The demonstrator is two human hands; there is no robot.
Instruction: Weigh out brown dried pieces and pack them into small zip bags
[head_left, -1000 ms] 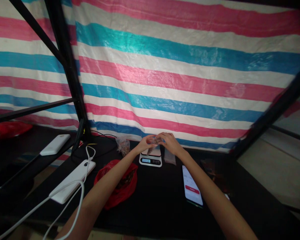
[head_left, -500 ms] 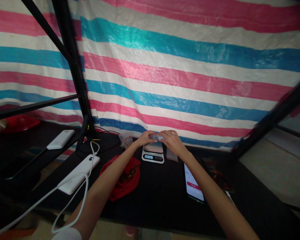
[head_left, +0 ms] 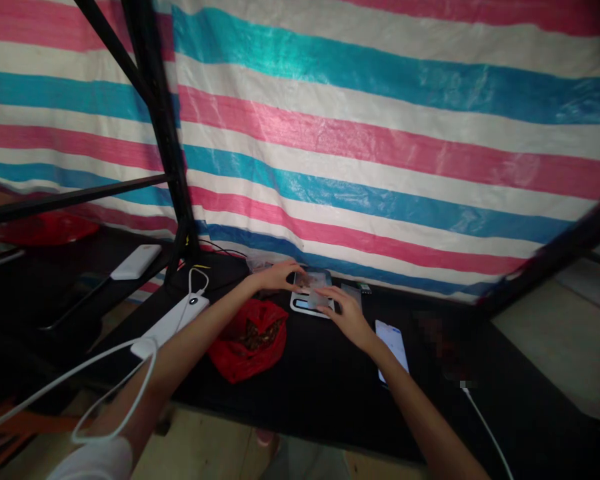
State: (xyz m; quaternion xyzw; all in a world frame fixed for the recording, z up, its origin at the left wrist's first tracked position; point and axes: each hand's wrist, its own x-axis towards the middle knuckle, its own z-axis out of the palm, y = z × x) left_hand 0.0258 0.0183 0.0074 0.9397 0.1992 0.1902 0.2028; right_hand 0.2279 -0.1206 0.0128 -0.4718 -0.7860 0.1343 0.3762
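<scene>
A small white digital scale (head_left: 304, 305) stands on the black table (head_left: 330, 387) near the striped tarp. A small clear packet (head_left: 314, 280) with brownish contents lies on its platform. My left hand (head_left: 275, 275) reaches in from the left, fingers stretched out, fingertips at the packet's left edge. My right hand (head_left: 344, 313) hovers at the scale's front right corner with fingers spread, holding nothing I can make out. A red plastic bag (head_left: 250, 339) with brown contents lies open under my left forearm.
A lit phone (head_left: 393, 340) lies right of my right hand, with empty clear bags (head_left: 353, 292) behind it. A white power bank (head_left: 170, 323) with a cable, a second white one (head_left: 136, 261) and a black frame post (head_left: 167, 147) are on the left. A white cable (head_left: 485, 427) trails right.
Both hands held the packet together above the scale; now it lies on the platform. My right hand has drawn back toward me and my left stays at the packet. The view has shifted.
</scene>
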